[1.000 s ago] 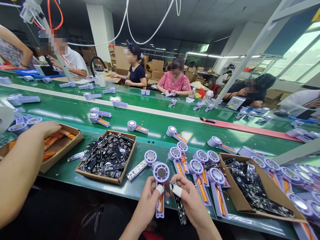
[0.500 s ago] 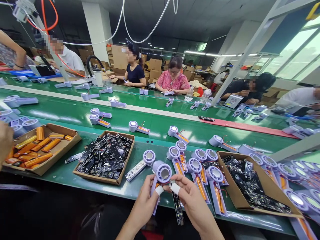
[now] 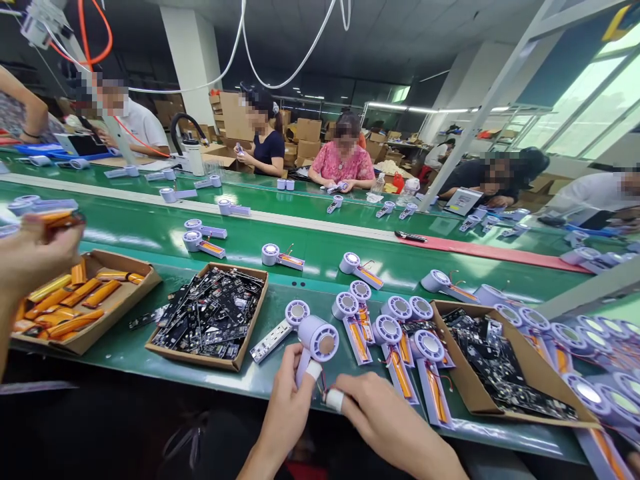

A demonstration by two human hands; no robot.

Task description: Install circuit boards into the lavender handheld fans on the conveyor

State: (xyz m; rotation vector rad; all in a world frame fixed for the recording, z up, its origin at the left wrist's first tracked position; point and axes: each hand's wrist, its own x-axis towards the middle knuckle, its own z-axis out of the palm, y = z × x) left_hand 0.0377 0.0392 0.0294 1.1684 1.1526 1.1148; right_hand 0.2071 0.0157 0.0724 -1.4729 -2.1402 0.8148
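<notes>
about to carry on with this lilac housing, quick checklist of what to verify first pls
1. Lilac round-headed plastic housing held in left hand: ok
2. White finger tape on both hands: ok
3. Black circuit board in right hand: cannot tell, the hand hides it
4. Orange flat battery inside the housing's handle: cannot tell, left hand covers it
5. Brown cardboard tray of black circuit boards within reach: ok

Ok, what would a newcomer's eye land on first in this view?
Rows of lavender handheld fan housings on the green conveyor belt stand out first. A cardboard tray of black circuit boards sits centre, orange battery packs in another tray at left. At bottom, the left hand grips one housing, white tape on its finger.
</notes>
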